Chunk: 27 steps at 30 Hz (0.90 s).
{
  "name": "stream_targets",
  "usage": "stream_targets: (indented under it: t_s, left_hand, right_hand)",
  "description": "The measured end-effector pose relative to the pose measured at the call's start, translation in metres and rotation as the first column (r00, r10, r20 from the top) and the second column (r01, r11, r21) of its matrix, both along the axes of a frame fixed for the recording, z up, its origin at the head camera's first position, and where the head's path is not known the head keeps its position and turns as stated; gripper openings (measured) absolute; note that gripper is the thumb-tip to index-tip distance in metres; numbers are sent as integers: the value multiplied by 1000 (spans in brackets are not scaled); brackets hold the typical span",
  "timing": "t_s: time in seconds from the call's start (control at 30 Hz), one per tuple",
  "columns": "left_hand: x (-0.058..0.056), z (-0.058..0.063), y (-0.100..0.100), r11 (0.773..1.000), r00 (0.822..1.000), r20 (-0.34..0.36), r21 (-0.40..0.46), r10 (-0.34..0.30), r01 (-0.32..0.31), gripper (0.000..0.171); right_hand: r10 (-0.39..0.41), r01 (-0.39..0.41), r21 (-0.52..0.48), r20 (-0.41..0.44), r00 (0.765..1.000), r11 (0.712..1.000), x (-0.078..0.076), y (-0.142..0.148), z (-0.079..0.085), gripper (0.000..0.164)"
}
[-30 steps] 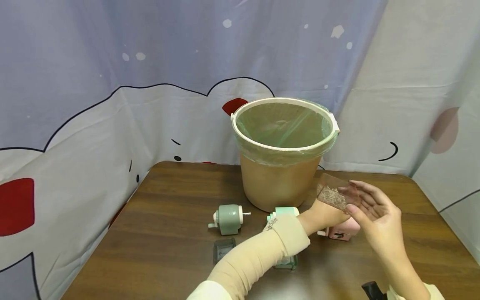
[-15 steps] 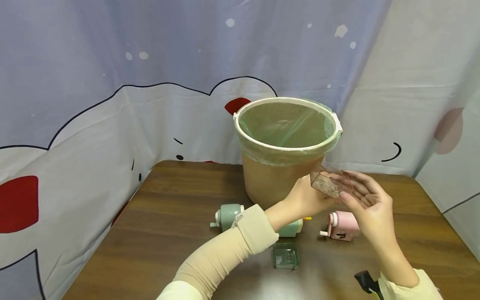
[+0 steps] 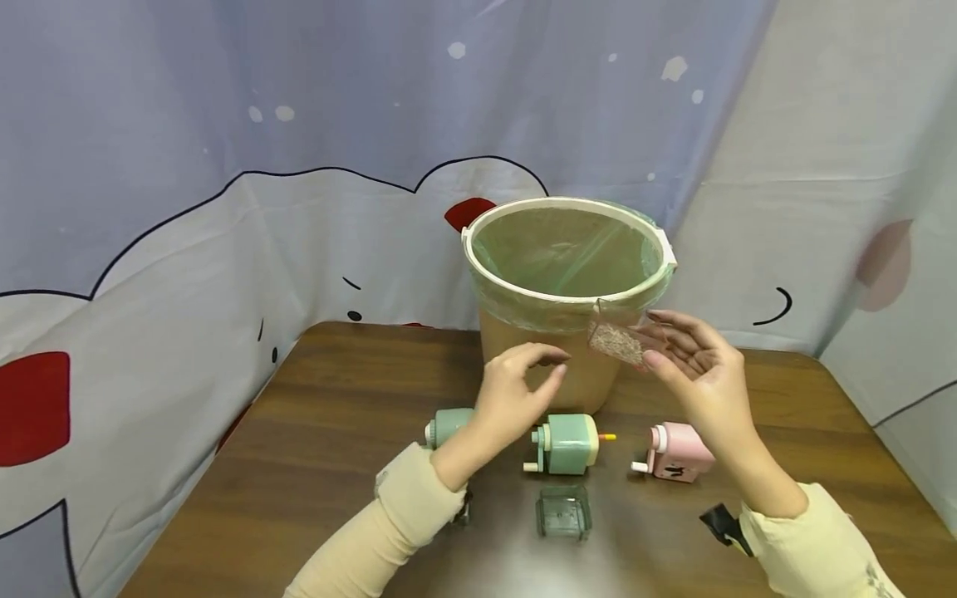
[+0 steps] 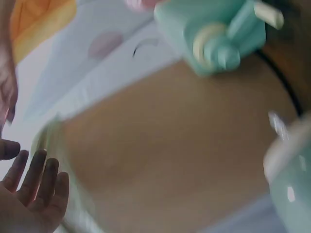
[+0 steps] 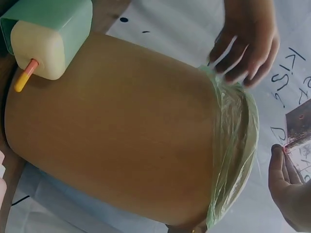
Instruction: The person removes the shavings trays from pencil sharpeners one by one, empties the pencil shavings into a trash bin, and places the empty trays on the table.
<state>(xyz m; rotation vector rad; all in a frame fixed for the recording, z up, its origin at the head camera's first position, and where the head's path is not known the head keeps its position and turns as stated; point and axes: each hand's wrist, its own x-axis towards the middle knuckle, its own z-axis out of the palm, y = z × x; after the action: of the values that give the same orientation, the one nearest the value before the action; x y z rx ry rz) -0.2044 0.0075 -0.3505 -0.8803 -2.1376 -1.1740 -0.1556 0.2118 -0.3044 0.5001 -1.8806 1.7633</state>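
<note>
In the head view my right hand [image 3: 706,374] pinches a clear pinkish shavings drawer [image 3: 616,342] between thumb and fingers, near the front rim of the bin. Pale pencil shavings lie inside it. My left hand [image 3: 516,386] hovers in front of the bin, left of the drawer, with thumb and fingers loosely curved and nothing between them. The bin [image 3: 538,332] is tan, with a white rim and a thin green liner bag. On the table below stand a mint-green pencil sharpener [image 3: 571,444] with an orange-yellow pencil end poking out, and a pink pencil sharpener [image 3: 682,453].
A grey-green sharpener [image 3: 449,428] stands at left, partly behind my left arm. An empty clear green drawer [image 3: 564,515] lies before the mint sharpener. Another dark drawer [image 3: 463,511] is mostly hidden by my sleeve. A patterned curtain [image 3: 359,91] hangs behind the table.
My left hand has come away from beside the drawer and moved left. My right hand has carried the drawer up and left towards the bin's rim.
</note>
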Motion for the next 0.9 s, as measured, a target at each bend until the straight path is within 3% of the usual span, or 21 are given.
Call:
stream_targets:
  t_s: [0.2, 0.33, 0.47, 0.63, 0.73, 0.83, 0.9]
  left_hand:
    - [1, 7, -50, 983, 995, 31, 157, 91, -95, 21]
    - [-8, 10, -64, 972, 992, 90, 212, 88, -105, 26]
    - [-28, 19, -64, 957, 987, 126, 260, 98, -128, 31]
    - [-65, 42, -60, 936, 967, 184, 275, 175, -221, 34]
    - [-88, 57, -59, 934, 934, 249, 184, 258, -307, 39]
    - [-106, 72, -59, 918, 862, 337, -19, 379, -396, 51]
    - [-118, 81, -57, 891, 811, 368, -178, 454, -418, 58]
  right_hand:
    - [65, -66, -23, -37, 997, 998, -9, -2, 1, 35]
    - [82, -84, -26, -62, 995, 996, -17, -2, 11, 33]
    - [103, -106, -35, -78, 992, 994, -27, -3, 30, 32]
    - [90, -91, -9, -75, 993, 996, -37, -7, 53, 30]
    - [71, -71, 9, -54, 996, 997, -46, -11, 63, 28]
    - [77, -77, -1, -43, 996, 997, -58, -15, 68, 25]
    - [90, -91, -20, -51, 995, 996, -66, -17, 71, 24]
